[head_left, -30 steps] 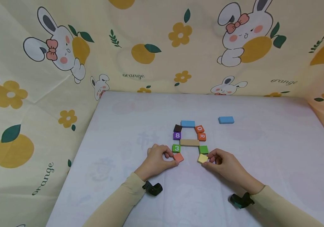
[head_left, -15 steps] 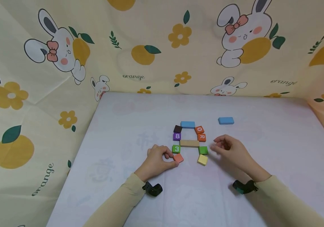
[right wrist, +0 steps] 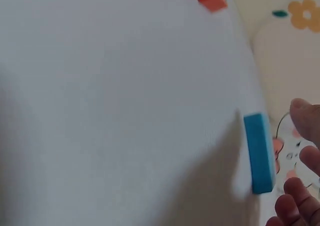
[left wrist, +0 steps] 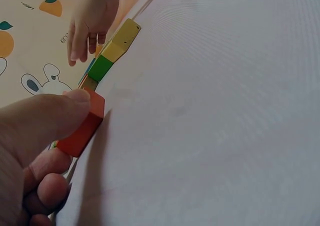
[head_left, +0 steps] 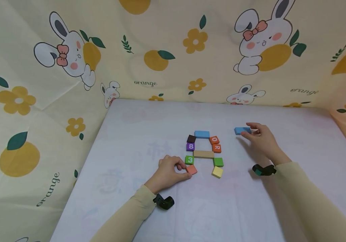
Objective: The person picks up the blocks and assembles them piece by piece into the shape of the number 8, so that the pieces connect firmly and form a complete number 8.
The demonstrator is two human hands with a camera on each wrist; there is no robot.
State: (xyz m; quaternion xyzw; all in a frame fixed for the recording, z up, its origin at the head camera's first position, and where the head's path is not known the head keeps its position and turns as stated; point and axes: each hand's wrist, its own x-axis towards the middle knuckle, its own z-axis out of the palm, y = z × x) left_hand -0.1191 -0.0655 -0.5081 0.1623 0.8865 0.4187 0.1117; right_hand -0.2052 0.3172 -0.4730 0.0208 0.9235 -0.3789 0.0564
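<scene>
My left hand pinches an orange-red block between thumb and fingers; in the left wrist view the thumb lies on the block. The block is on the table at the lower left end of a figure of blocks. My right hand is at a loose blue block at the back right, thumb and fingers spread apart. In the right wrist view a gap shows between the fingers and that blue block.
The figure has another blue block on top, a tan bar across, and small blocks down both sides, including a green one and a yellow one. A patterned cloth hangs behind the table.
My right hand has let go of the yellow block and moved back and right to the loose blue block. The left hand has stayed at the orange-red block.
</scene>
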